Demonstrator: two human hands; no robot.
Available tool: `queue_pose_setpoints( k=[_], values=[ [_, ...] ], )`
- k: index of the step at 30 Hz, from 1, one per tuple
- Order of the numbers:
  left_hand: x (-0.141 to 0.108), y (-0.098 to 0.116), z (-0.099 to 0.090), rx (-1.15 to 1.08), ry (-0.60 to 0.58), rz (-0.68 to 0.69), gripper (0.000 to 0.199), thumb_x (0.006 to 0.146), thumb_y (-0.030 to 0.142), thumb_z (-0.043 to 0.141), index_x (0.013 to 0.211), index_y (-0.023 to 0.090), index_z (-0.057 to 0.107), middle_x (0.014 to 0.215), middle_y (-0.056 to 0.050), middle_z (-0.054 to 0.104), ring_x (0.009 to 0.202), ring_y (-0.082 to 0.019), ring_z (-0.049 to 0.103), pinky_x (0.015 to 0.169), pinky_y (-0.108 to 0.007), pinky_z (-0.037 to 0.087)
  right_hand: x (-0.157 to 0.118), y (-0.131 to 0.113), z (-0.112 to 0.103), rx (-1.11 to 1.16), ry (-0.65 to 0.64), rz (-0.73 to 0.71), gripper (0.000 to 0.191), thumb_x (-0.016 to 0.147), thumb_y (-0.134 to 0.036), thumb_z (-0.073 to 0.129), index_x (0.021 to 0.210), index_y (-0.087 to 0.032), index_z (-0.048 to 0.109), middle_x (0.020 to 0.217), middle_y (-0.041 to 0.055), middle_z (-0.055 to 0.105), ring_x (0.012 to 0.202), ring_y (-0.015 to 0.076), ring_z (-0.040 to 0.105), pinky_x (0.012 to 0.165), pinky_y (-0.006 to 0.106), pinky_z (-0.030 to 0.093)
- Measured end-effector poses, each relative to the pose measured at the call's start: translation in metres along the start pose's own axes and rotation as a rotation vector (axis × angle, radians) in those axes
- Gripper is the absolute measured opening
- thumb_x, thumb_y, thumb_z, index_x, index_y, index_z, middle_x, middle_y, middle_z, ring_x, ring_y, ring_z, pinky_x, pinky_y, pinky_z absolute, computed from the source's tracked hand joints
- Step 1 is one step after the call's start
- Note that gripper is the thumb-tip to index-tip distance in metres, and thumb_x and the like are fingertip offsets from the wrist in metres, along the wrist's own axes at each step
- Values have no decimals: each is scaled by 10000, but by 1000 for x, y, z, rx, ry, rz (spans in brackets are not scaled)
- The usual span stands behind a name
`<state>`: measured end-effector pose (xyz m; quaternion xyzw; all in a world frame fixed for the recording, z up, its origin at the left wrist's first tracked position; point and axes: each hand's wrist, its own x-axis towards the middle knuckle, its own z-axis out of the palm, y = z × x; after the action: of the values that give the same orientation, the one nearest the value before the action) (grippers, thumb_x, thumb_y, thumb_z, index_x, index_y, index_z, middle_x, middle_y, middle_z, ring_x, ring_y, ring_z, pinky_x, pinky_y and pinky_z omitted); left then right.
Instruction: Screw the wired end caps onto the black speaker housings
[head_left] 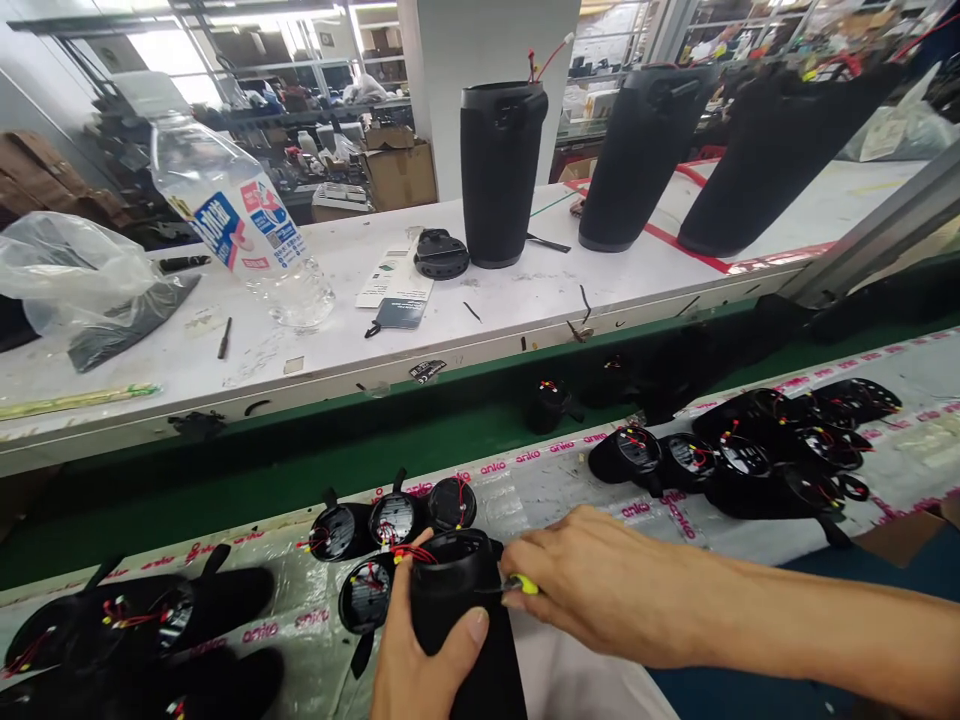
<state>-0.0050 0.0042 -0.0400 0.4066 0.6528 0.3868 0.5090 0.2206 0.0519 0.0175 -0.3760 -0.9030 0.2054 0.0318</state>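
Note:
My left hand (pixel 424 650) is wrapped around a black fabric-covered speaker body (pixel 476 655), thumb across its front. The speaker's open end faces up and towards the back, and red wires with small connectors stick out by my fingers. My right hand (pixel 559 570) grips a small tool with a yellow-green handle (pixel 525 584). Its thin metal tip touches the side of the speaker just below the rim; the tip's exact shape is too small to tell. Just behind my left hand lie several similar black speaker bodies (pixel 367 595), open ends showing red wires.
More speaker bodies lie at the left (pixel 217 600) and right (pixel 750 455) of the plastic-covered bench (pixel 517 490). Beyond a green strip, a raised white shelf (pixel 352 350) bears a water bottle (pixel 232 210), a plastic bag (pixel 90 280), a black round cap (pixel 441 255) and upright speakers (pixel 501 175).

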Motion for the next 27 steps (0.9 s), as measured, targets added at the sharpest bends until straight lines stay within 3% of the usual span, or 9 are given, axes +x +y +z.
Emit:
queue_pose_setpoints(
  k=[3, 9, 18, 24, 27],
  values=[
    [0, 1, -1, -15, -34, -3, 874, 726, 562, 847, 1471, 191, 580, 1411, -148, 786, 1395, -396, 680, 1232, -495, 469, 0, 0, 0, -9, -14, 9, 194, 1138, -342, 605, 998, -209, 587, 840, 0, 742, 607, 184, 659, 559, 359, 248],
    [-2, 8, 0, 26, -43, 6, 912, 712, 526, 832, 1518, 189, 567, 1434, -156, 767, 1407, -417, 657, 1252, -547, 406, 2, -5, 6, -148, 7, -110, 182, 1130, -286, 616, 966, -208, 597, 863, 4, 720, 644, 185, 653, 511, 389, 168],
    [-9, 20, 2, 93, 6, 4, 809, 682, 446, 799, 1434, 210, 618, 1397, -126, 794, 1396, -403, 675, 1215, -506, 468, 1, -5, 4, -247, 5, -188, 229, 1063, -214, 687, 854, -225, 594, 843, 8, 683, 615, 176, 581, 482, 386, 129],
    [-13, 29, 8, 200, 30, -20, 801, 706, 435, 755, 1463, 216, 614, 1339, -124, 818, 1338, -413, 713, 1154, -523, 507, 0, -5, 2, -319, -135, -231, 197, 808, -71, 776, 821, -220, 649, 866, 40, 685, 581, 193, 553, 451, 364, 171],
    [-12, 28, 10, 221, 18, -40, 801, 715, 459, 760, 1458, 204, 604, 1291, -137, 832, 1281, -429, 741, 1076, -528, 552, 4, -6, -1, -307, -204, -196, 178, 812, -60, 764, 816, -205, 660, 868, 47, 699, 568, 184, 562, 446, 367, 181]
  ],
)
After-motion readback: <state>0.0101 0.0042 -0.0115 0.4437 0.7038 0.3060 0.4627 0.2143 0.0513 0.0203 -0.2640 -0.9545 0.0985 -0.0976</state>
